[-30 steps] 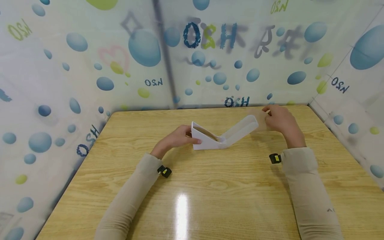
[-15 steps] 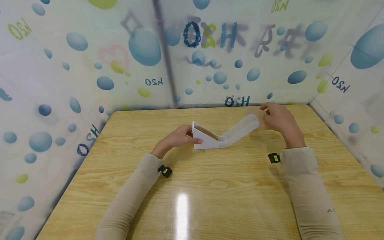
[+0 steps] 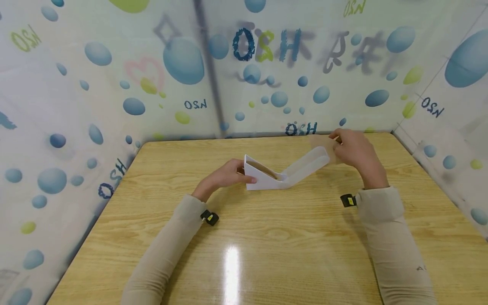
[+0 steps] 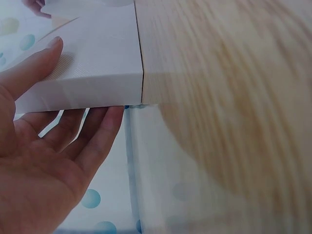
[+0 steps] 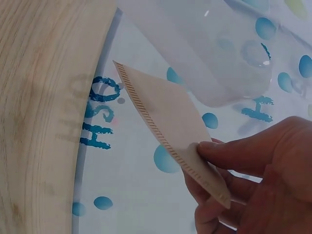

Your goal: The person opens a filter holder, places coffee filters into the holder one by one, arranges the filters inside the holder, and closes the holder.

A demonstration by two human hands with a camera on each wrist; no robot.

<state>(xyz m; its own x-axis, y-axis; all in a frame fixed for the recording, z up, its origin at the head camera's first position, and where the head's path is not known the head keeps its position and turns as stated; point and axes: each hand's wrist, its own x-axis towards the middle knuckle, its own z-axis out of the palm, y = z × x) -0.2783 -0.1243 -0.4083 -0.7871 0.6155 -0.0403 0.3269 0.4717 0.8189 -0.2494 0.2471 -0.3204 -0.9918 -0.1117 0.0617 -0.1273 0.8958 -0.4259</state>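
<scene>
Tan, crimp-edged sheet (image 5: 170, 117) in right hand (image 3: 355, 149) beside translucent, rounded lid (image 3: 307, 166)

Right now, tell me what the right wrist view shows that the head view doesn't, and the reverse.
Only the right wrist view makes out the hatched strip along one edge of the tan paper piece.

Only the head view shows the left hand holding the white box, and the beige sleeves.

Both show the right hand holding the paper, the translucent lid, the wooden table and the patterned wall.
</scene>
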